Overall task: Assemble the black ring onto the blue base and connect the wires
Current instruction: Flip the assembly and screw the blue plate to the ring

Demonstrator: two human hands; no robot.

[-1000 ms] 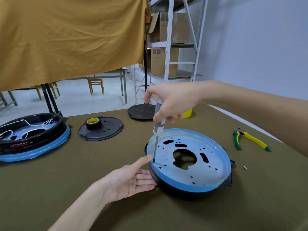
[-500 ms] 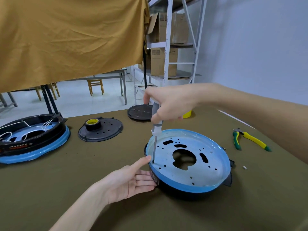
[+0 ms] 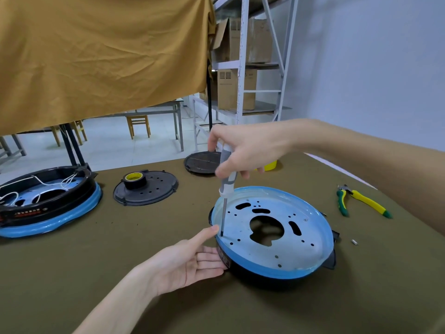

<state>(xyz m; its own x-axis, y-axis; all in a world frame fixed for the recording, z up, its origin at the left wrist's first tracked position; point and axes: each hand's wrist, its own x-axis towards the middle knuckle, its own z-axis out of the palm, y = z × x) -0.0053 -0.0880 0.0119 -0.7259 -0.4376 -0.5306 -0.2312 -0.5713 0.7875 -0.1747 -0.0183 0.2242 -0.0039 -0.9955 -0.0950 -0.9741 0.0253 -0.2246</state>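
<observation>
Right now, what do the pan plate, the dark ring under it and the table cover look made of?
Pan plate: likely sheet metal, pale matt grey with punched holes and slots; blue rim looks like protective film or coating.
Dark ring: probably moulded plastic, glossy black.
Table cover: olive woven cloth or felt, matt, lightly creased.

Blue base (image 3: 310, 239): round shallow pan, pale blue-grey perforated floor, large irregular centre cut-out, slots and small holes around it, bright blue rim. Sits tilted, open side up, right-centre of bench (image 3: 96, 273). Black ring (image 3: 250, 273): beneath base, only dark lower edge and side tabs visible below blue rim, near side and right. Second black-ring-on-blue-base unit (image 3: 48, 201) far left on bench, white wires (image 3: 45, 183) looped loose inside.
</observation>
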